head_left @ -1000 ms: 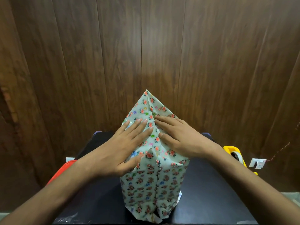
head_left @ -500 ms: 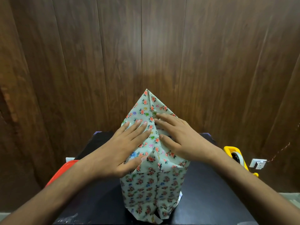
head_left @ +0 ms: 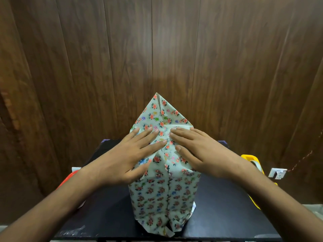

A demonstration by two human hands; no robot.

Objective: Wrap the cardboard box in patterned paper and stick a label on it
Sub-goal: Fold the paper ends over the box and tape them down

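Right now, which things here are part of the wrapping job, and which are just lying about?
In use: wrapped box, its paper flap, left hand, right hand, yellow tape dispenser.
Lying about: red thing at the table's left edge, wall socket.

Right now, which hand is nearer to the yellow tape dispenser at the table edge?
Right. The right hand presses the floral-wrapped box on the side of the yellow tape dispenser; the left hand presses the opposite side.

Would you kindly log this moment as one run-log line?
left hand: flat on floral wrapping paper | right hand: flat on paper | pointed flap: unfolded | label: none visible
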